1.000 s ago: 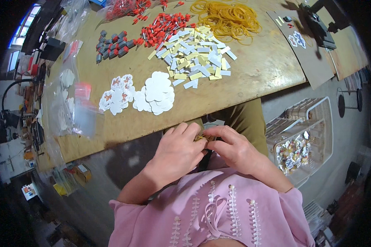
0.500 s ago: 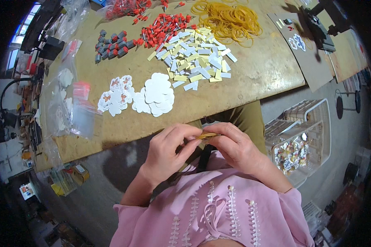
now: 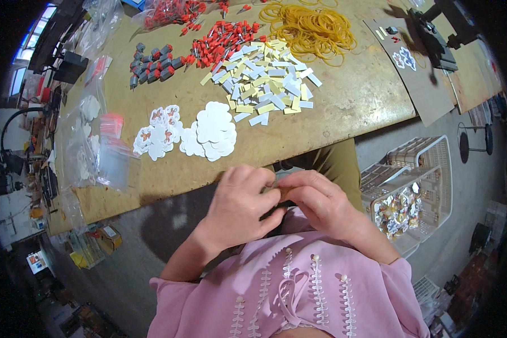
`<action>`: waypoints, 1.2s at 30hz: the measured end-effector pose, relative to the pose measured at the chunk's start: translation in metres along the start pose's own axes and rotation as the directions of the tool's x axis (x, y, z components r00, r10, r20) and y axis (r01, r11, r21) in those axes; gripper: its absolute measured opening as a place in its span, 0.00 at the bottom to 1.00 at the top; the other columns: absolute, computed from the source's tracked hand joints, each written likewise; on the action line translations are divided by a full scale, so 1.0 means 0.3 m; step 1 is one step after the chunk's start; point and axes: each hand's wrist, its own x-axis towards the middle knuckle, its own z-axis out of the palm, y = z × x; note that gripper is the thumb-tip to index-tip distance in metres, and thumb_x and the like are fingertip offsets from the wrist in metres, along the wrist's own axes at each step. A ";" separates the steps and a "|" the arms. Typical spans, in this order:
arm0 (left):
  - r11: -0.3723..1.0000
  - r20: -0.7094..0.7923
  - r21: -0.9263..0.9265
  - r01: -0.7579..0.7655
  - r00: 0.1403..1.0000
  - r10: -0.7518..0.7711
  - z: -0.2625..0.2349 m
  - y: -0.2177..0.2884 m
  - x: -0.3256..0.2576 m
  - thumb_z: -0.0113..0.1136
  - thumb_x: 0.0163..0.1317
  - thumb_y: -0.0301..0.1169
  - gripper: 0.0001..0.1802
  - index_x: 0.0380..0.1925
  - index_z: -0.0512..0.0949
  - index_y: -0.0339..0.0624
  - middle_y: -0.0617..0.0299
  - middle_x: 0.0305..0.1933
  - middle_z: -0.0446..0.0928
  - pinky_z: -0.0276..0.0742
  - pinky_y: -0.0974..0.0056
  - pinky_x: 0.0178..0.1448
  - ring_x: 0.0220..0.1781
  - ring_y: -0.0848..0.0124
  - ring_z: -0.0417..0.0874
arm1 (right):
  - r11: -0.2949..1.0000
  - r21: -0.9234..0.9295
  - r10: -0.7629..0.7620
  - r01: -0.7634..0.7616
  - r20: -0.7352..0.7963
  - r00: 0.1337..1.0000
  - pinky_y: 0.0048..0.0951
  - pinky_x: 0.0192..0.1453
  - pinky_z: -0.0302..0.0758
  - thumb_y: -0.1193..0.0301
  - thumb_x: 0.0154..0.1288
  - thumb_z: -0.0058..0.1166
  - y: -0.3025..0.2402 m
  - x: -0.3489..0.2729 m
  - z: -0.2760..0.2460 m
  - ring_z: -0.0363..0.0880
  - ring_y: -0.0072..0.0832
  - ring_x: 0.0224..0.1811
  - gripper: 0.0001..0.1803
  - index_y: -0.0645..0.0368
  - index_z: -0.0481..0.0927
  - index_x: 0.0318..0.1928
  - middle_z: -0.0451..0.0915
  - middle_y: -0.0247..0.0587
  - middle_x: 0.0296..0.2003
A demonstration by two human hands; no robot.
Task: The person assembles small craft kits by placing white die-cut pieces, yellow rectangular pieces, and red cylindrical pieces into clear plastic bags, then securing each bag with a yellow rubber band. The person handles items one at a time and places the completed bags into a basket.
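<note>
My left hand (image 3: 239, 201) and my right hand (image 3: 318, 201) meet in front of the table's near edge, above my lap. A thumb-and-finger pinch of the right hand closes on yellow-brown rubber bands (image 3: 283, 192), of which only a sliver shows. The left hand's fingers curl over from the other side and largely hide them; whether anything else is between the fingertips cannot be seen. Nearest on the table lie white scalloped cards (image 3: 216, 132) and cards with a butterfly print (image 3: 159, 132).
Behind the cards lie yellow and white small strips (image 3: 267, 79), red-capped metal parts (image 3: 225, 42), grey-and-red blocks (image 3: 152, 66) and a rubber band heap (image 3: 310, 28). Clear plastic bags (image 3: 115, 160) lie left. Right, a plastic basket (image 3: 448, 186) stands below table height, printed pieces inside.
My left hand has turned so its back and curled fingers cover the rubber bands, which showed plainly between both hands before. The right hand has barely shifted.
</note>
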 end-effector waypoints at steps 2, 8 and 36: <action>1.000 0.047 -0.025 0.003 0.999 -0.001 0.038 -0.015 -0.004 0.75 0.50 0.31 0.09 0.32 0.86 0.45 0.59 0.47 0.78 0.75 0.53 0.54 0.49 0.57 0.79 | 1.000 0.007 -0.015 0.015 0.007 1.000 0.40 0.55 0.85 0.83 0.58 0.63 0.000 0.003 0.012 0.85 0.48 0.55 0.15 0.66 0.81 0.47 0.83 0.51 0.54; 0.876 -0.197 -0.478 0.059 0.965 -0.172 -0.009 -0.040 -0.002 0.81 0.52 0.22 0.24 0.51 0.87 0.40 0.58 0.57 0.84 0.81 0.66 0.51 0.49 0.67 0.86 | 0.998 -0.059 0.017 -0.023 -0.092 0.996 0.41 0.53 0.85 0.86 0.61 0.64 -0.008 0.026 -0.051 0.87 0.47 0.50 0.12 0.66 0.81 0.44 0.85 0.49 0.48; 0.633 -0.228 -0.771 0.076 0.895 -0.384 0.161 -0.024 -0.030 0.69 0.69 0.20 0.05 0.41 0.82 0.36 0.59 0.45 0.85 0.82 0.69 0.46 0.41 0.75 0.85 | 0.964 -0.044 0.259 -0.262 -0.062 0.964 0.53 0.76 0.70 0.79 0.62 0.70 -0.031 0.058 -0.062 0.86 0.39 0.47 0.16 0.57 0.82 0.50 0.83 0.38 0.42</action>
